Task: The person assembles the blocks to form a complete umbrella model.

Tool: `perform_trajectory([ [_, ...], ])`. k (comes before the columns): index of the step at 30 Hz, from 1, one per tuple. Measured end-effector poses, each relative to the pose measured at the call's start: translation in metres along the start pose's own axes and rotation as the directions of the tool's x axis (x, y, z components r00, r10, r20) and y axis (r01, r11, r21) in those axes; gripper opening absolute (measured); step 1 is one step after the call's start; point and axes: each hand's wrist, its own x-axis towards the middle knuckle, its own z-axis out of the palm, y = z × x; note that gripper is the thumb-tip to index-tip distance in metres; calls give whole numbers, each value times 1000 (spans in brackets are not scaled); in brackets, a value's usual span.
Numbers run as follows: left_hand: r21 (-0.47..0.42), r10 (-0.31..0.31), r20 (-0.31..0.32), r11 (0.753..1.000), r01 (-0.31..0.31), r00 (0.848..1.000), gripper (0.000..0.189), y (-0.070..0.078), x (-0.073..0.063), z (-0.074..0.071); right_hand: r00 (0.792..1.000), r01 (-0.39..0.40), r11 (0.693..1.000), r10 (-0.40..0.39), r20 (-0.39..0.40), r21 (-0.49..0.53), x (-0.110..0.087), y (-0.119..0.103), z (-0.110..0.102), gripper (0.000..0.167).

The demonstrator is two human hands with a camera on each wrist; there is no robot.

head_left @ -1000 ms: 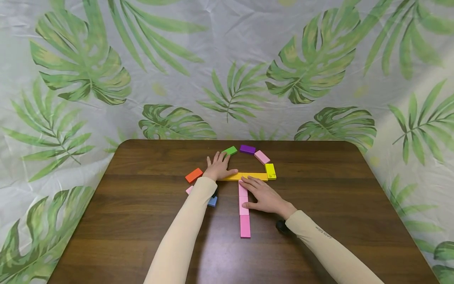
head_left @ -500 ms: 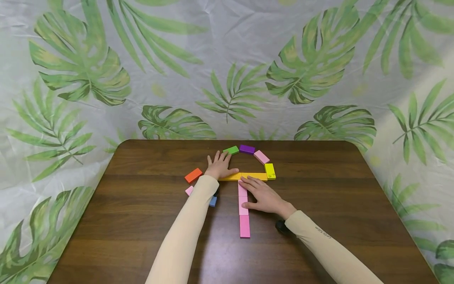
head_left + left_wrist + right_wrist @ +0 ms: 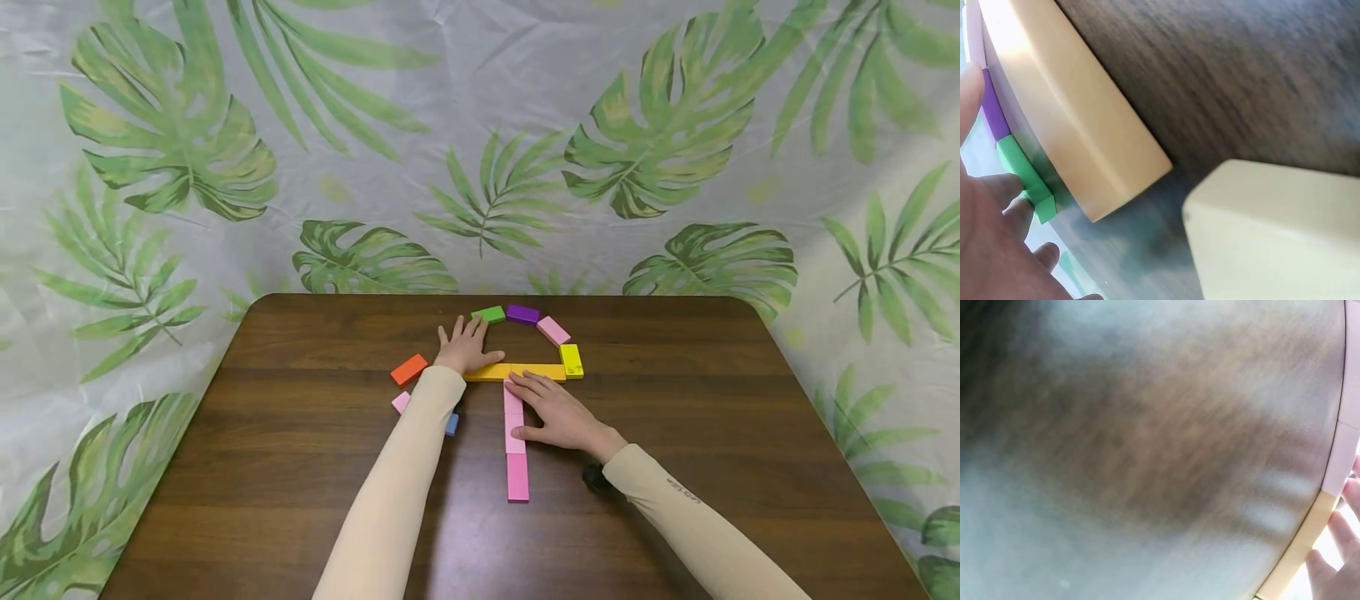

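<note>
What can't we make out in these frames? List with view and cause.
- Head: full outlines of the blue block and leftmost pink block; left sleeve covers part of each.
- Head: lettering on right sleeve; too small.
- Left wrist: what the pale shape is; right and bottom edges cut it off.
- Right wrist: rest of right hand; right edge cuts it off. Tabletop grain blurred.

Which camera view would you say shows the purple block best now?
The head view: there the purple block lies uncovered, between the green block and a pink block. The left wrist view shows it as a narrow strip near the left edge; the right wrist view does not show it.
</note>
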Motion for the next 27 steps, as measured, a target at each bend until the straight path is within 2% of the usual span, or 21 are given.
perform_trajectory([
  [3,-6,-1,-12,1000,1,1000,76,3,-4,-3,1000,2,1000,-2,-2,2,0,0,0,78],
  [27,-9,5,-7,1000,-6,1000,77,2,0,-3,1000,0,1000,0,7,-2,1,2,-4,78],
])
